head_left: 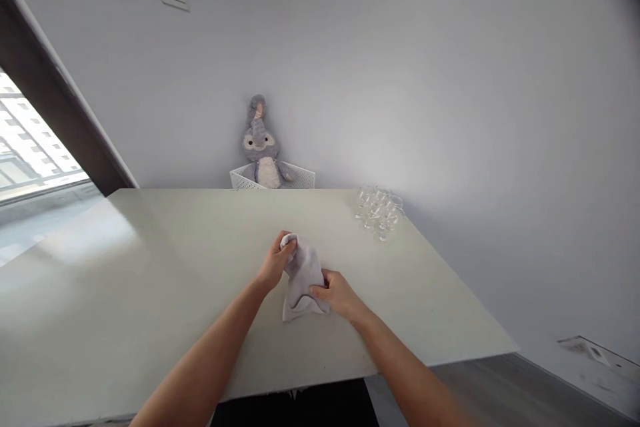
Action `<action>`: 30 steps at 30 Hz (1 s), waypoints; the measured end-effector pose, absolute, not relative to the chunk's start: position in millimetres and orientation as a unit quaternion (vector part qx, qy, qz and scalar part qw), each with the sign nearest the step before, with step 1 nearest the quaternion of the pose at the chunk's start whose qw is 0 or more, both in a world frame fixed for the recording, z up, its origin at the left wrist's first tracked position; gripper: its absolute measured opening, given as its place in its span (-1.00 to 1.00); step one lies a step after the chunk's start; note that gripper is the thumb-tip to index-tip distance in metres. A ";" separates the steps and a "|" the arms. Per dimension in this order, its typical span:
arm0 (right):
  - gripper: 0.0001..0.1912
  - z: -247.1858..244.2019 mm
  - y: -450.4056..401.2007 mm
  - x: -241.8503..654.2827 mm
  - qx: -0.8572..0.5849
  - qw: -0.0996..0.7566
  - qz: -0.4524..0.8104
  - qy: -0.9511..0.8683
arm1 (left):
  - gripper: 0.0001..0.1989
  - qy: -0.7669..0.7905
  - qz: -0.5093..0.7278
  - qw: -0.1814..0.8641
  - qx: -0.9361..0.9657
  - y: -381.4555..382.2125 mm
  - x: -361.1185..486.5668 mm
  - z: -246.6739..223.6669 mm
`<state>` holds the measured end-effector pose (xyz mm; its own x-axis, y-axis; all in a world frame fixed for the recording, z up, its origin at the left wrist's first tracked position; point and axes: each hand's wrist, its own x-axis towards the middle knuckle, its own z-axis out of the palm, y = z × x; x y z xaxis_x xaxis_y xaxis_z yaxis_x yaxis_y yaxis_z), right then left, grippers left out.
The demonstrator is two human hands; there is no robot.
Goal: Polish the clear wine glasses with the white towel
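A pale grey-white cloth (306,270) is bunched between my two hands, just above the near middle of the table. My left hand (275,260) is closed on its upper left end, where the fabric curls over the fingers. Lower down, my right hand (337,292) pinches the cloth's right side between thumb and fingers. The bottom part of the cloth hangs in a fold toward the table's surface. Whether anything is inside the cloth cannot be seen.
The white table (175,293) reaches to the wall. Several small clear glasses (380,210) stand clustered at its far right corner. Behind the far edge, a grey plush toy (260,143) sits in a white perforated basket (303,177). A window is at the left.
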<state>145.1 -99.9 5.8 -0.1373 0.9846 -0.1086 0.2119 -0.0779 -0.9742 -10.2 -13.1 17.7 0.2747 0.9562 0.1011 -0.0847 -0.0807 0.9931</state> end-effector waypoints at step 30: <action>-0.38 0.3 -80.9 190.7 -0.659 0.085 0.065 -0.745 | -0.77 0.470 0.518 0.515 0.495 -11.1 -12.3 24.0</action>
